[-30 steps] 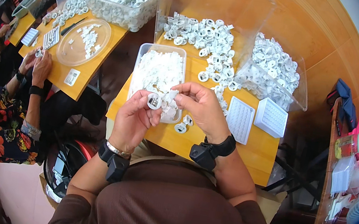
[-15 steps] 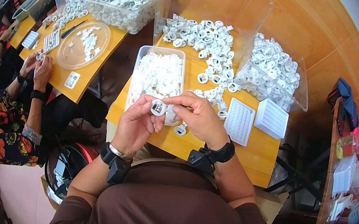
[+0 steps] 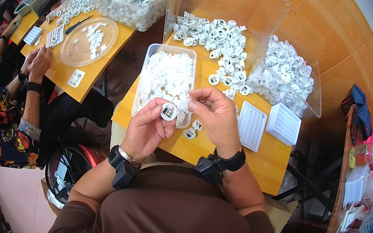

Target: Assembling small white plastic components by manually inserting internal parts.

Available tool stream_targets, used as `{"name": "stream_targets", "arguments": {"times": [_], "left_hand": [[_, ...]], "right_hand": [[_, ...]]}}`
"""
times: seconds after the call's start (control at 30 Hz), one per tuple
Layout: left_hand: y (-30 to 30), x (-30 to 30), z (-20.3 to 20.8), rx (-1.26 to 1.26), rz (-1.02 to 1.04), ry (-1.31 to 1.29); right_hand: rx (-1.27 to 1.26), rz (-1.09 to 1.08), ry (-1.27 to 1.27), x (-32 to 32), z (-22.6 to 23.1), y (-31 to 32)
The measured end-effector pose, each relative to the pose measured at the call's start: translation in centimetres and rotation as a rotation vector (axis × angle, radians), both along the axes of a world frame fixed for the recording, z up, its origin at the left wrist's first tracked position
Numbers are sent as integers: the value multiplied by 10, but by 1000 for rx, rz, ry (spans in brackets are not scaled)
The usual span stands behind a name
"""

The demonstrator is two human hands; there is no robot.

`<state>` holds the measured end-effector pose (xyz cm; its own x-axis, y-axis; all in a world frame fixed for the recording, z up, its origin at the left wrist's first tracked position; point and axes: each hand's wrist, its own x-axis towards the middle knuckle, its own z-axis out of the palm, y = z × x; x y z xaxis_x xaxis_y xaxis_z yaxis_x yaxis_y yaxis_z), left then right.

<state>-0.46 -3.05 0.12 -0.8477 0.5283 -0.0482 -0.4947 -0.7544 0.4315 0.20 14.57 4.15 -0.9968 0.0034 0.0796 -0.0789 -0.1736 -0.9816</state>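
Observation:
Over the near edge of the wooden table, my left hand (image 3: 147, 127) pinches a round white plastic part (image 3: 169, 111) with a dark and metallic centre facing up. Just to its right, the thumb and fingers of my right hand (image 3: 218, 119) close on a small white plastic piece (image 3: 183, 106), partly hidden against the white behind it. Beyond both hands stands a clear container (image 3: 143, 72) heaped with small white pieces. Two loose round parts, one of them this white part (image 3: 189, 133), lie on the table below my right fingers. A flat white tray (image 3: 250, 127) sits right of my right hand.
Stacked white trays (image 3: 284, 124) stand beside the flat one. Behind lie a heap of round parts (image 3: 210, 34), an upright clear bin (image 3: 228, 0) and a filled bin (image 3: 316, 103). At left, a co-worker's hands (image 3: 37, 64) are at another table with a round clear lid (image 3: 70, 52).
My right hand has shifted slightly right and away from the round part, widening the gap. The left hand has moved a little right, still holding the part. The co-worker's hands have shifted.

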Motion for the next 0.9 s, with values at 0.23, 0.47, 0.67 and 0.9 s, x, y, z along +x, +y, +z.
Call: {"name": "stream_targets", "arguments": {"times": [0.23,0.47,0.67,0.9], "left_hand": [[3,1,0,-109,-18,111],[4,3,1,-162,3,128],[5,3,2,-203,-7,116],[6,5,-1,-263,-5,147]], "right_hand": [[301,135,59,12,31,-9],[449,47,179,13,24,-12],[513,33,229,11,22,-8],[583,56,210,11,22,-8]]}}
